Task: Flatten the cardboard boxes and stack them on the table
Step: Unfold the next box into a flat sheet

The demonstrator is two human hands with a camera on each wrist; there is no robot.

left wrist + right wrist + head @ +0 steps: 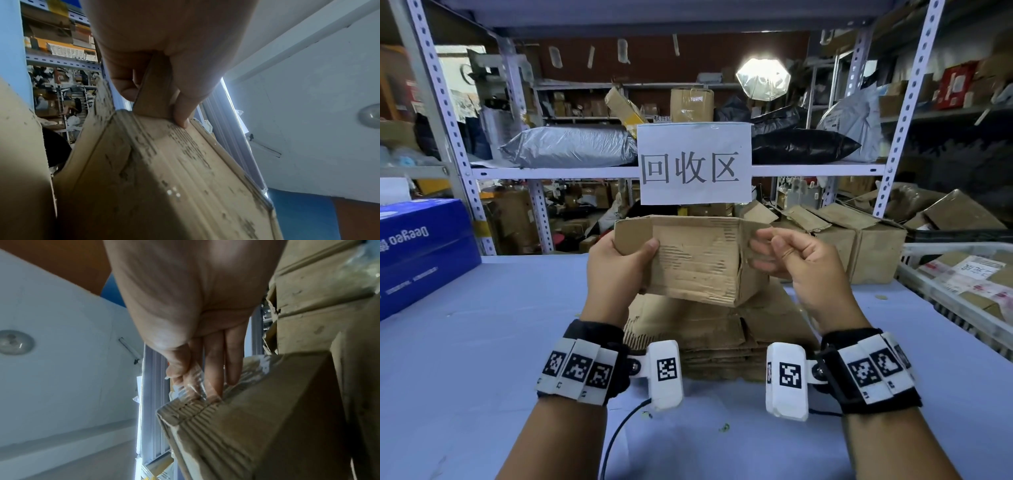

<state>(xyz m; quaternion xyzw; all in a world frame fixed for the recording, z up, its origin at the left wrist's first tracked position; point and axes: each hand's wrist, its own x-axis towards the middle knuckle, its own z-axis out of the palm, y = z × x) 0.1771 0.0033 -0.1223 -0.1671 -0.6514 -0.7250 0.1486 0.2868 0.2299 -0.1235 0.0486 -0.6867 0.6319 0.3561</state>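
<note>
— What's nearest, low in the frame?

— The two forearms with tagged wristbands, and between them, at lower centre, the stack of flattened cardboard (709,329) lying on the blue table (482,342).

— And above the stack?

— The cardboard box (698,260), held up in mid-frame, still squared, not collapsed. The left hand (616,270) grips its left end, thumb on the near face and fingers curled behind. The right hand (801,267) pinches a strip of clear tape (193,382) at the box's right upper corner; the right wrist view shows the film between thumb and fingers.

— So which step is this?

— Stripping the tape, I'd judge, before the folding. Next the tape must come free, then the walls pressed together and the sheet laid on the stack.

— Farther back?

— More unflattened boxes (859,240) at centre right, a white crate (945,291) at the right edge, a blue carton (421,246) at left, and a paper sign (693,164) on the shelf rail.
</note>
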